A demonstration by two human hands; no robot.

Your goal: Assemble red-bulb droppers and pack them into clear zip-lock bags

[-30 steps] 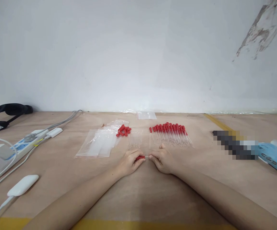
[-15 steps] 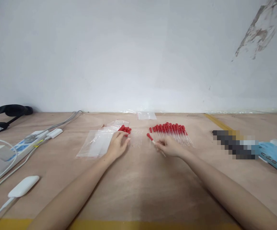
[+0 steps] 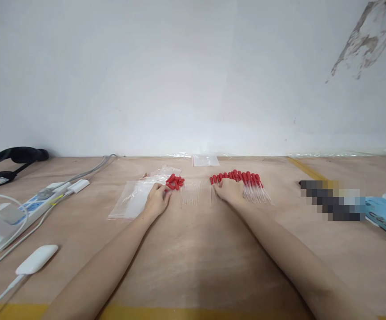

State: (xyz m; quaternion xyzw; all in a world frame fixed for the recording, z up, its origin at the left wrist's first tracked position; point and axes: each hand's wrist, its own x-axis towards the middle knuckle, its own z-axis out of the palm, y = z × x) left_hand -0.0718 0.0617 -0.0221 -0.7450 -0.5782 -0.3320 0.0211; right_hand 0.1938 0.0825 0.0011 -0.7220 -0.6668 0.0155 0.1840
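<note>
My left hand [image 3: 156, 200] reaches to the near edge of a small pile of loose red rubber caps [image 3: 175, 181], its fingertips pinched on one cap. Just right of the pile lies a row of bare clear glass tubes [image 3: 189, 194]. My right hand [image 3: 228, 190] rests palm down on the left end of a long row of red-capped glass droppers [image 3: 248, 184]. Its fingers cover several of them, and whether it grips one is hidden. Clear zip bags [image 3: 133, 198] lie under and to the left of my left hand.
A wooden table [image 3: 193, 258] runs up to a white wall. On the left are a power strip [image 3: 34, 202] with cables, a white adapter [image 3: 37, 258] and a black strap [image 3: 9, 158]. A blurred dark object [image 3: 333, 200] and a blue pack [image 3: 384, 215] lie on the right. One small bag [image 3: 205, 160] sits by the wall.
Both hands held one dropper together near me, then parted. My right hand carried the dropper to the row. My left hand went to the red caps.
</note>
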